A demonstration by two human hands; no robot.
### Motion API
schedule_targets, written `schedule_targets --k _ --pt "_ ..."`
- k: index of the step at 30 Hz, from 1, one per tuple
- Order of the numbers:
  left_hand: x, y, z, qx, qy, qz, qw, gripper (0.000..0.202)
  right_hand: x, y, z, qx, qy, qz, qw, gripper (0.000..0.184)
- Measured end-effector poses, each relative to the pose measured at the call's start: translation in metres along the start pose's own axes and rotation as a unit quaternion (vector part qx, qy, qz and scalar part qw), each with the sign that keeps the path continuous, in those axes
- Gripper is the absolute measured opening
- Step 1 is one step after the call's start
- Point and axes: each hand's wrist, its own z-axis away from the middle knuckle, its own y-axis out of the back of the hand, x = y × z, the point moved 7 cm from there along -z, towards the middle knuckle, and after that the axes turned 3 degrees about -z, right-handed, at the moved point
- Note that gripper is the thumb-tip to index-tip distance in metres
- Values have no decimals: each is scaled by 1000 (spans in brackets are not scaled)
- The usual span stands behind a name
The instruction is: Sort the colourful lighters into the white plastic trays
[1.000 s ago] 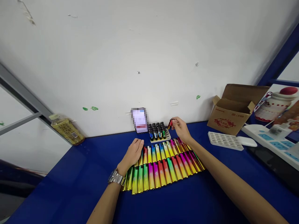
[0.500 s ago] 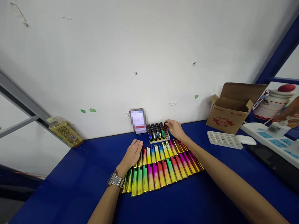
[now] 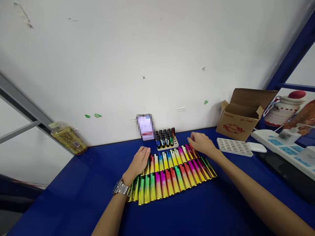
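Two rows of shiny rainbow-coloured lighters [image 3: 172,173] lie side by side on the blue table [image 3: 73,196]. Behind them stands a small white tray [image 3: 166,140] packed with upright lighters, a red one at its right back corner. My left hand [image 3: 140,160], with a metal watch on the wrist, rests flat on the left end of the back row. My right hand [image 3: 200,143] hovers over the right end of the back row, fingers loosely apart and holding nothing.
A phone [image 3: 145,127] leans on the white wall behind the tray. An empty white tray [image 3: 233,147], an open cardboard box [image 3: 242,114], a white mouse [image 3: 257,147] and a power strip [image 3: 285,147] are at the right. A bottle [image 3: 67,138] lies at the left.
My right hand carried a red lighter to the tray's right back corner, let it go there, and has drawn back right toward the lying rows. My left hand has stayed put.
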Motion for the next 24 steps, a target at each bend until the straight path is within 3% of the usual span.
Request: schedule_targets --k 4,7,14,18,21,24 --pt "1 1 0 1 -1 -4 1000 43 22 -10 13 -89 -15 20 996 25" --pt "2 1 0 3 -6 -2 1000 43 28 -17 15 -109 -26 8 994 22" --pt "0 0 0 4 0 0 1000 44 28 -15 3 -23 -10 30 999 10" --pt "-1 0 0 3 1 4 1000 44 17 -6 0 47 32 -116 992 3" --pt "-1 -1 0 1 0 5 1000 45 -10 1 4 56 131 -325 935 6" --pt "-1 -1 0 1 1 3 1000 46 -33 4 8 53 154 -499 851 15"
